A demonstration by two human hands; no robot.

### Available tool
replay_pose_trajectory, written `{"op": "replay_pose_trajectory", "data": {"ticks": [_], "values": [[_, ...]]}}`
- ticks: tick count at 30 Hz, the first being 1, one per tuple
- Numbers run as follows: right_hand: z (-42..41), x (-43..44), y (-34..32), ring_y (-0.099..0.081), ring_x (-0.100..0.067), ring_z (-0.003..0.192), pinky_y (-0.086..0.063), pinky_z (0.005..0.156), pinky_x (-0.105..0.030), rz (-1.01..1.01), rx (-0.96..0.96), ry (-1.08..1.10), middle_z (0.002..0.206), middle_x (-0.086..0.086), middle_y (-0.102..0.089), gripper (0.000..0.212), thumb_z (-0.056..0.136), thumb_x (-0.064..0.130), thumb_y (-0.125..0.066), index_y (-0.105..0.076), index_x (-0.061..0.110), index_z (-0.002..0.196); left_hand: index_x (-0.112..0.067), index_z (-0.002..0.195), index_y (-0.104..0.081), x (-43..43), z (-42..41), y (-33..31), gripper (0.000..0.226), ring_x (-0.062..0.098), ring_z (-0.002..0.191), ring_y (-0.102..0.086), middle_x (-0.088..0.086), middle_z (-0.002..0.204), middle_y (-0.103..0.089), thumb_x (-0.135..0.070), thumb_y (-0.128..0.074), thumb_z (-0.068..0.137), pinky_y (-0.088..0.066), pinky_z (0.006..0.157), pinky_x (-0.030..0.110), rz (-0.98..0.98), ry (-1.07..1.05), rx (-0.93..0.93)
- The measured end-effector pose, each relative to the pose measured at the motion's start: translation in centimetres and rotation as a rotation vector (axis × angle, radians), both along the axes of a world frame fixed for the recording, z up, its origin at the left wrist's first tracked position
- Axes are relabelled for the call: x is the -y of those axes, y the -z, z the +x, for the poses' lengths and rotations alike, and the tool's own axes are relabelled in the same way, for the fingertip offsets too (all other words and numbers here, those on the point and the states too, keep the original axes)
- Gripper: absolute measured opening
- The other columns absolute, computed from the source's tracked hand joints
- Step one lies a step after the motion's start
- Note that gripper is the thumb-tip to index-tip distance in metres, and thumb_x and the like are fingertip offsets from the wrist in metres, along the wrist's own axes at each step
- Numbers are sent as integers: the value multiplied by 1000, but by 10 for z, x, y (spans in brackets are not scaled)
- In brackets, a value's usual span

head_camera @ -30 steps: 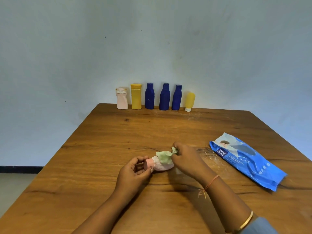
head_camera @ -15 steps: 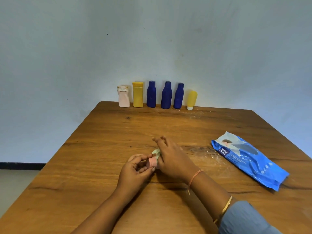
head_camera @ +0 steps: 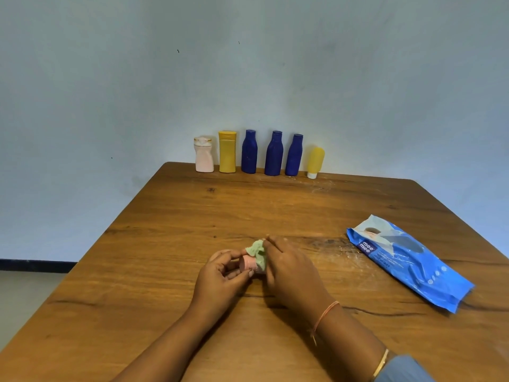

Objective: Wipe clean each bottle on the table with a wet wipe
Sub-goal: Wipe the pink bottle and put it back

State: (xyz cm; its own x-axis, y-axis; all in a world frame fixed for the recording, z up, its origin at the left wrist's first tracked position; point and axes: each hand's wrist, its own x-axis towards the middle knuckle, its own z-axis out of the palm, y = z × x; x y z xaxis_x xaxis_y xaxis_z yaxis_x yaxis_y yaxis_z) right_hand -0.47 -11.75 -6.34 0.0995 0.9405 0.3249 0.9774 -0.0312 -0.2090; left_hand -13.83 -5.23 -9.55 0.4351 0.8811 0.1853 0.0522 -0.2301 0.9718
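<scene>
Pink bottle (head_camera: 247, 263) L grip (head_camera: 220, 279), wipe (head_camera: 257, 253) R grip (head_camera: 292, 274)

You are viewing a table (head_camera: 275, 210) that is showing warm brown wood grain with dark streaks, and a wall (head_camera: 248, 64) that is reading pale blue-grey. Along the far edge, left to right, are standing a pale pink bottle (head_camera: 204, 158) with a cream, gold-trimmed cap, a yellow bottle (head_camera: 227, 154), three deep blue bottles (head_camera: 249, 154) (head_camera: 274, 157) (head_camera: 294, 158), and a yellow tube (head_camera: 315, 159) with a white cap. The wipes pack (head_camera: 407, 261) is showing bright blue, paling to white at its top, with a dark blue label in white lettering. The wet wipe (head_camera: 257, 252) is appearing pale green, the small bottle (head_camera: 247, 263) pink. You are wearing an orange thread (head_camera: 326, 312), a gold bangle (head_camera: 381, 363) and a grey-blue sleeve (head_camera: 403, 370).
</scene>
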Motion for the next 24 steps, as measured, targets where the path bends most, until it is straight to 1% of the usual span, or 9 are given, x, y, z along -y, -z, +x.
{"op": "replay_pose_trajectory", "data": {"ticks": [2,4,7,10,13,15,18,21,24], "values": [[0,2,2,-26,-18,138,-17,113,-26,-57,-103,-108,150,-2,-29,52,97,22,-37,-23,17,147,-11,104,-65,-1,0,1,35,9,95,-64,3,106,-61,6,-70,74,-49,74,9,-7,-6,-5],[-2,2,3,-22,-16,140,-10,111,-20,-54,-129,-173,152,-3,-27,51,98,22,-34,-22,18,147,-8,108,-64,0,0,2,35,5,92,-66,4,104,-66,7,-68,76,-49,74,9,-57,4,15],[-3,0,12,-26,-20,139,-15,113,-26,-58,-117,-183,149,-7,-33,53,93,27,-29,-29,15,145,-13,102,-64,1,0,1,34,1,87,-66,1,97,-70,8,-67,76,-49,73,9,-46,22,4],[-1,0,20,-30,-24,138,-14,112,-30,-51,-86,-170,146,-9,-39,54,90,24,-30,-36,13,142,-19,96,-65,3,-1,0,32,0,84,-66,-3,93,-70,5,-70,74,-49,73,9,-5,15,-36],[4,0,21,-48,-27,126,-30,106,-39,-48,-56,-165,133,-11,-54,54,84,24,-30,-50,8,131,-16,98,-65,4,-1,0,31,-1,86,-65,-5,93,-69,4,-70,74,-48,71,7,11,0,-69],[9,-2,23,-54,-28,119,-34,101,-40,-23,-34,-138,126,-12,-60,53,80,21,-32,-56,6,126,-19,97,-64,4,0,0,32,1,88,-65,-7,95,-68,3,-70,74,-47,72,6,19,-16,-78],[15,-4,26,-50,-28,124,-23,106,-36,4,-84,-68,132,-12,-55,51,81,12,-36,-53,6,130,-21,99,-62,3,1,1,35,-1,94,-62,-10,100,-66,2,-71,75,-47,77,5,19,-33,-95],[22,-5,24,-33,-17,137,-9,108,-17,2,-131,11,146,-5,-39,54,88,4,-41,-38,12,140,-18,103,-62,1,1,1,35,-2,95,-60,-10,101,-65,1,-71,75,-47,80,6,15,-37,-113],[24,-7,22,-35,-15,135,-20,109,-18,-6,-182,129,147,-4,-38,51,93,10,-41,-34,15,143,-20,100,-61,0,2,2,35,-2,96,-60,-7,102,-65,3,-70,75,-48,82,8,-11,-34,-97]]}}
